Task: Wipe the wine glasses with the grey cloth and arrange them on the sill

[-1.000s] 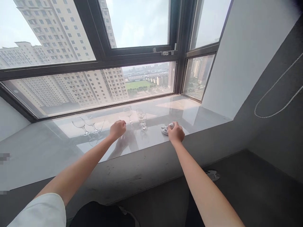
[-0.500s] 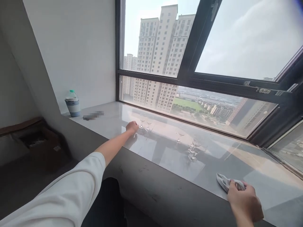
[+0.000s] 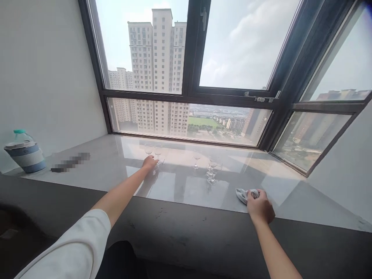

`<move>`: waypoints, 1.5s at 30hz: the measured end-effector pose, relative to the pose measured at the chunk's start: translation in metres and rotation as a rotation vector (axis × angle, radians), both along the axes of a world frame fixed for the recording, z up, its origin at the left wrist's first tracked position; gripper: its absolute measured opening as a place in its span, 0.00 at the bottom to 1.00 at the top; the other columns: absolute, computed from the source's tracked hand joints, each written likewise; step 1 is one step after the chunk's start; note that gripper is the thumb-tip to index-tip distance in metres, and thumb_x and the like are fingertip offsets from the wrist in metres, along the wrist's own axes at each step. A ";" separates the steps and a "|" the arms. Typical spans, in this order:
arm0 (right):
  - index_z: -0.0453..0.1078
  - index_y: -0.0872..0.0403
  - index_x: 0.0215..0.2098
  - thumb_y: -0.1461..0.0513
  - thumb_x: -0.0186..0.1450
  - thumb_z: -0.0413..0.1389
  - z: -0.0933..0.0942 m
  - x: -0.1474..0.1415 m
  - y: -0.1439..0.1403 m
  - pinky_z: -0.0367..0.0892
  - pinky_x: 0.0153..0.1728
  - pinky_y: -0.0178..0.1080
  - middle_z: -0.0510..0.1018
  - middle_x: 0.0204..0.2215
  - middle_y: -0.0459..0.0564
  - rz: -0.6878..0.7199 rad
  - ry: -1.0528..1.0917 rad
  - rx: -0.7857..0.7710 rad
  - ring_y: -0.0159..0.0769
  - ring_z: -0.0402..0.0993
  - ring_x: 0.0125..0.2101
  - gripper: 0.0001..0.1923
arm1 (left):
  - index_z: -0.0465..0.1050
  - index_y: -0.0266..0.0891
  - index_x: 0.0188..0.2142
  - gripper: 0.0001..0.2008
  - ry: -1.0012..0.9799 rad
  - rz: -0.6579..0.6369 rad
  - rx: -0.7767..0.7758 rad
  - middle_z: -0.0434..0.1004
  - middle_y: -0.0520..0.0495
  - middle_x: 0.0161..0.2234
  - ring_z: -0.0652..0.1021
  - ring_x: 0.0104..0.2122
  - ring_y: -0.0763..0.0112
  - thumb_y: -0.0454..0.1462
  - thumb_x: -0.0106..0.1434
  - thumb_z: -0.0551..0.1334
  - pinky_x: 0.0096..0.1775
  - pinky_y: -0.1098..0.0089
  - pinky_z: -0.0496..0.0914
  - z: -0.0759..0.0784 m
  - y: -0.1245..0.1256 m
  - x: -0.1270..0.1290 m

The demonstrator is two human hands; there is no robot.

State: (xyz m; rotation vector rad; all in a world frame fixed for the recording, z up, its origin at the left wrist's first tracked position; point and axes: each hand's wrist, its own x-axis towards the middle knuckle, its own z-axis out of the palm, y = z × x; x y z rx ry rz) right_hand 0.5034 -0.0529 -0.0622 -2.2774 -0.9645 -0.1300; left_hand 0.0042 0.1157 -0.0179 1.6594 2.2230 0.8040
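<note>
My left hand (image 3: 150, 162) reaches far out over the sill, its fingers closed at the low part of a clear stemmed glass (image 3: 157, 150). Another stemmed glass (image 3: 148, 148) stands just behind the hand, which hides its lower part. My right hand (image 3: 260, 206) grips a bunched grey-white cloth (image 3: 241, 195) near the sill's front edge. Between the hands stand a single stemmed glass (image 3: 197, 158) and a close cluster of stemmed glasses (image 3: 212, 174), whose outlines overlap.
The glossy grey sill (image 3: 180, 190) ends in a front edge above a dark wall. At far left stands a cup with a blue-white sleeve (image 3: 30, 157), a green-capped bottle (image 3: 21, 133) behind it. A blurred-out item (image 3: 70, 162) lies nearby. Dark-framed windows (image 3: 188, 95) border the back.
The view has turned right and straightened. My left hand has moved from beside the pair of glasses to in front of them. My right hand still grips the cloth.
</note>
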 end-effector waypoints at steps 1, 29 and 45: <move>0.68 0.50 0.50 0.47 0.64 0.47 0.000 0.000 0.000 0.63 0.31 0.41 0.76 0.38 0.56 0.000 0.001 0.002 0.48 0.73 0.39 0.23 | 0.69 0.36 0.48 0.19 -0.003 0.011 -0.001 0.74 0.43 0.47 0.75 0.44 0.66 0.46 0.62 0.61 0.46 0.62 0.69 0.000 0.002 0.003; 0.67 0.50 0.50 0.49 0.66 0.47 0.006 -0.001 -0.003 0.62 0.35 0.39 0.75 0.39 0.54 0.023 0.017 0.013 0.43 0.70 0.41 0.21 | 0.70 0.42 0.25 0.10 0.053 -0.144 0.017 0.75 0.51 0.24 0.75 0.28 0.68 0.45 0.56 0.61 0.28 0.71 0.60 0.002 -0.032 0.031; 0.68 0.50 0.49 0.50 0.64 0.49 0.002 -0.001 -0.006 0.65 0.33 0.44 0.77 0.37 0.58 0.052 0.015 0.057 0.50 0.73 0.41 0.20 | 0.73 0.44 0.30 0.09 0.061 -0.324 0.169 0.79 0.48 0.38 0.76 0.37 0.65 0.44 0.60 0.58 0.35 0.69 0.64 -0.024 -0.121 0.092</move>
